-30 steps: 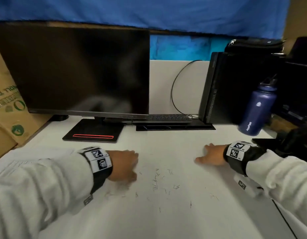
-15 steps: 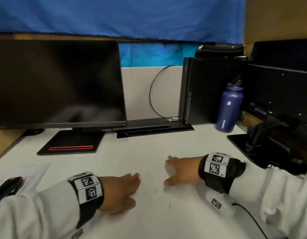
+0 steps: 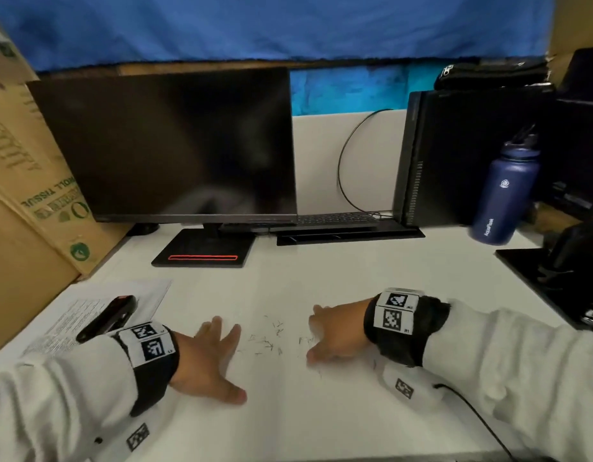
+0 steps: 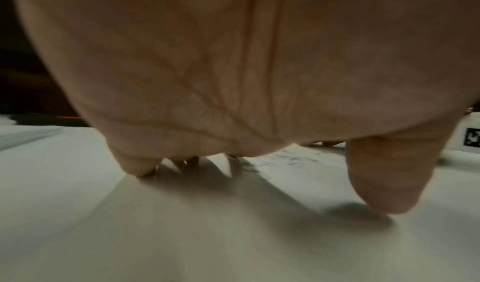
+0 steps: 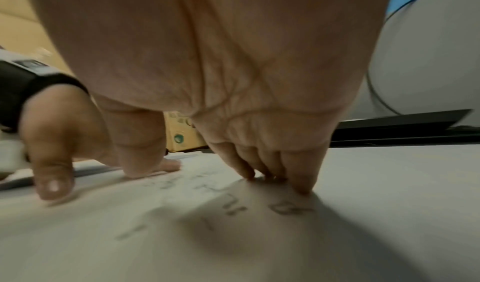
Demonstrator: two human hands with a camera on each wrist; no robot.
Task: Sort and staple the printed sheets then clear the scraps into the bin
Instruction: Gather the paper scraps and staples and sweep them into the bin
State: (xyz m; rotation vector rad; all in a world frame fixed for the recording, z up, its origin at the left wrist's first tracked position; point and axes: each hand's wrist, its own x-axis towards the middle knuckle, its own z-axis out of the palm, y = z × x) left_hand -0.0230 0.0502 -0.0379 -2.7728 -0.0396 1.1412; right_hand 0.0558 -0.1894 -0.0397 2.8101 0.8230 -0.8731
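Scraps (image 3: 270, 338) scattered on desk (image 3: 288, 411) between left hand (image 3: 208, 358), right hand (image 3: 335, 335).

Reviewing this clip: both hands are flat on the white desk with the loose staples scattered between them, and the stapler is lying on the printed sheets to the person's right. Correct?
Not quite. The stapler lies on the printed sheets to the person's left, beyond the left hand, as the head view shows. The rest holds: the right hand also rests on the desk, loose staples between.

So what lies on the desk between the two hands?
Loose staple scraps lie scattered on the white desk between left hand and right hand; clearest in the head view.
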